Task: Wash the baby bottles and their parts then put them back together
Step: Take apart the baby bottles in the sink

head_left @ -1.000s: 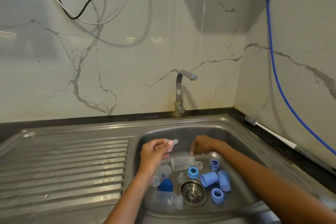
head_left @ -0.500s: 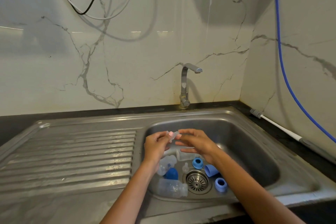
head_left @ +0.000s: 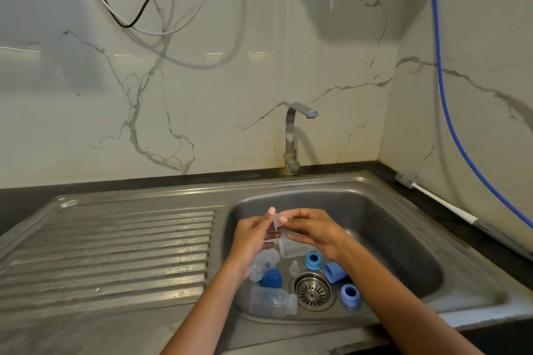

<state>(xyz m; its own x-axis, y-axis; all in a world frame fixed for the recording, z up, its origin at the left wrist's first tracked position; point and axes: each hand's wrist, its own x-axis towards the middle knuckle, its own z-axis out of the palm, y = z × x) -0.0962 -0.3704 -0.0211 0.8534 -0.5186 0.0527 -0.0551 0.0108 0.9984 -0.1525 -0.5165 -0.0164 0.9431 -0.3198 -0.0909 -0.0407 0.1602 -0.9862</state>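
Over the steel sink [head_left: 375, 210], my left hand [head_left: 253, 235] and my right hand [head_left: 313, 229] together pinch a small clear silicone teat [head_left: 277, 220] between their fingertips. Below them in the basin lie clear baby bottles [head_left: 272, 301] [head_left: 292, 248] [head_left: 261, 264], a dark blue cap [head_left: 272, 278], a light blue cap [head_left: 334, 272], two blue screw rings [head_left: 313, 260] [head_left: 350, 294] and another clear teat [head_left: 294, 268] beside the drain [head_left: 313, 292].
The tap [head_left: 292, 138] stands behind the basin, with no water running. A ribbed draining board [head_left: 109, 248] lies to the left. A white-handled bottle brush [head_left: 438, 200] rests on the dark counter at the right wall. A blue hose [head_left: 444, 89] hangs down the right wall.
My right hand came over from the basin's middle to meet my left hand and now pinches the teat too. The view has tilted up slightly.
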